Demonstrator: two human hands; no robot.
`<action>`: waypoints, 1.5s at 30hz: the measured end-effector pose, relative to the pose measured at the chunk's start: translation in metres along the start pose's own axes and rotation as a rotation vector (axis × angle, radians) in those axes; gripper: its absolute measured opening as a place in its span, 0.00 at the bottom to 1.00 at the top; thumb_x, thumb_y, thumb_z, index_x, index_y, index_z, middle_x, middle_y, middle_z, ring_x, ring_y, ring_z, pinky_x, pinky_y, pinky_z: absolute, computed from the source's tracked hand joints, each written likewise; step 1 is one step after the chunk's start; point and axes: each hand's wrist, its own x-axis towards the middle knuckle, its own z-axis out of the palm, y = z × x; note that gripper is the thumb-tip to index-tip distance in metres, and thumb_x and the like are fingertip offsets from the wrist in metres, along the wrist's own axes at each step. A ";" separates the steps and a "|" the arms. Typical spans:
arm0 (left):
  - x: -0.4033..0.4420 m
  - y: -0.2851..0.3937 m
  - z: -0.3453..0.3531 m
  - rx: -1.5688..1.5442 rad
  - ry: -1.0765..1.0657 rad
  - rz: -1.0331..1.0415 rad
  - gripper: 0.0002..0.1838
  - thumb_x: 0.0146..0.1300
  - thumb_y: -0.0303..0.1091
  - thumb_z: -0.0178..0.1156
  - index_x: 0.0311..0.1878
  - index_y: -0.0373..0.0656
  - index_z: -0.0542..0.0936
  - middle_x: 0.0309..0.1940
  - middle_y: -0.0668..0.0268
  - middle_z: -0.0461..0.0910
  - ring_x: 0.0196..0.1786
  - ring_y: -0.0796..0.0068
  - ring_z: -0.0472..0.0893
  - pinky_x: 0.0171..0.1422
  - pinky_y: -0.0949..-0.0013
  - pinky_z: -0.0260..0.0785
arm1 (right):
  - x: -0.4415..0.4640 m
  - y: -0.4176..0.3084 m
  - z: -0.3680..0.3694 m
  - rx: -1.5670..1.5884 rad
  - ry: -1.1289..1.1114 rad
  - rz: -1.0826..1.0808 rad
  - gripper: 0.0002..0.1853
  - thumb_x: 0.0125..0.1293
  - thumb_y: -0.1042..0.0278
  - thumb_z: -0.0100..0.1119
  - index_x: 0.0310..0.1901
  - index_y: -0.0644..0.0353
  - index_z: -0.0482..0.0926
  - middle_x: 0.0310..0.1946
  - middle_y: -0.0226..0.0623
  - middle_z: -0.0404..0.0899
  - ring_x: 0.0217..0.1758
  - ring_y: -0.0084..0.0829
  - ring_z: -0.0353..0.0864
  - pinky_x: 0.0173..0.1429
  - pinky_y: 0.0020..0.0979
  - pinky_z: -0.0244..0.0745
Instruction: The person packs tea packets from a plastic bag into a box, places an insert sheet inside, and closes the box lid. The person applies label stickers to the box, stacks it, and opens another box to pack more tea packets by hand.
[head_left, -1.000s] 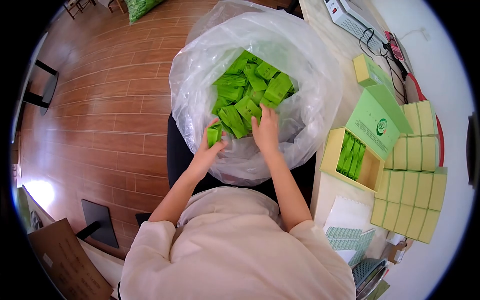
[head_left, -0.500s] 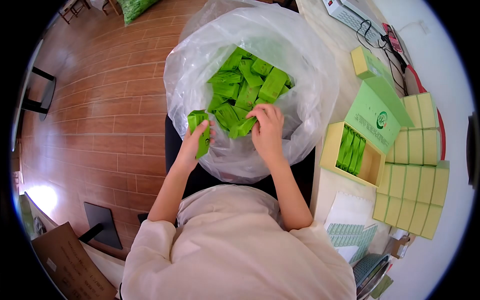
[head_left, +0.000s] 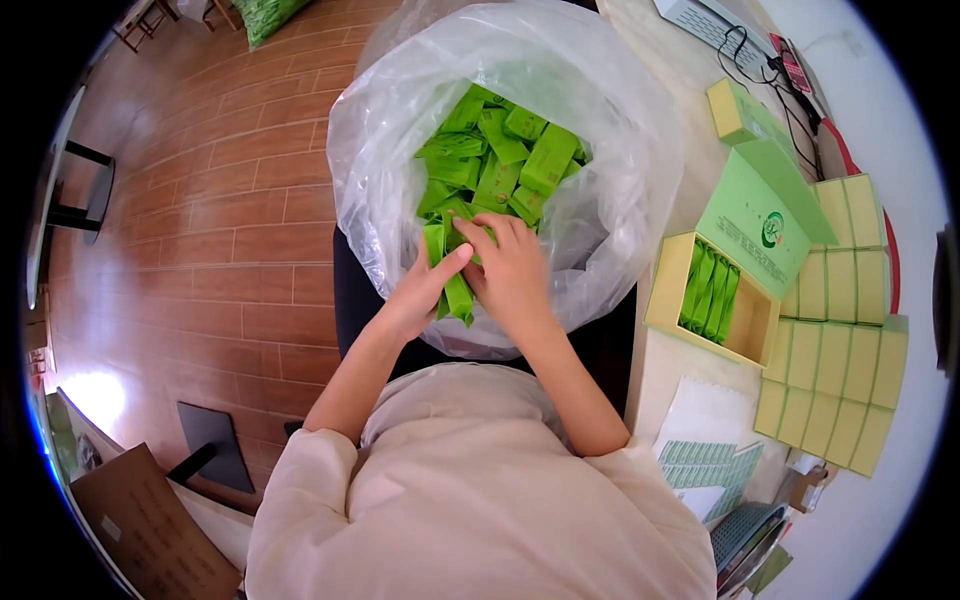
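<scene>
A large clear plastic bag (head_left: 620,130) stands open in front of me, with many green foil packets (head_left: 497,180) heaped inside. Over its near rim, my left hand (head_left: 418,292) grips a green packet (head_left: 457,298) between thumb and fingers. My right hand (head_left: 512,275) is right beside it, its fingers curled over green foil at the left hand's fingertips. Part of that foil is hidden behind the fingers, so where one packet ends and another begins is hard to make out.
To the right, an open box (head_left: 660,310) on the table holds several green packets in a row. Stacked yellow-green boxes (head_left: 835,375) line the wall. Sticker sheets (head_left: 700,465) lie nearer me. A cardboard carton (head_left: 150,525) sits at lower left.
My right hand has moved left and nearer me from the heap, bringing a green packet to my left hand. My left hand has shifted right, and the hands now meet.
</scene>
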 end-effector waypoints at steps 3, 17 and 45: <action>0.005 0.001 -0.005 -0.086 0.016 0.031 0.29 0.70 0.46 0.52 0.69 0.42 0.59 0.55 0.60 0.73 0.59 0.69 0.73 0.60 0.64 0.70 | -0.004 0.000 0.010 0.011 0.075 0.071 0.22 0.52 0.74 0.66 0.52 0.57 0.76 0.46 0.39 0.74 0.49 0.39 0.73 0.50 0.37 0.70; -0.006 -0.004 -0.036 -0.008 0.148 0.738 0.14 0.63 0.30 0.61 0.50 0.38 0.73 0.47 0.60 0.77 0.52 0.65 0.76 0.60 0.64 0.67 | -0.022 -0.021 -0.013 0.884 0.012 0.551 0.07 0.70 0.70 0.53 0.38 0.66 0.74 0.23 0.33 0.74 0.24 0.23 0.73 0.29 0.26 0.68; -0.024 -0.031 -0.043 -0.078 0.042 0.396 0.24 0.69 0.43 0.49 0.63 0.48 0.57 0.43 0.65 0.69 0.44 0.67 0.77 0.49 0.60 0.74 | -0.013 0.039 0.066 -0.029 -0.040 0.252 0.17 0.57 0.67 0.62 0.48 0.63 0.74 0.38 0.48 0.78 0.39 0.46 0.81 0.41 0.42 0.76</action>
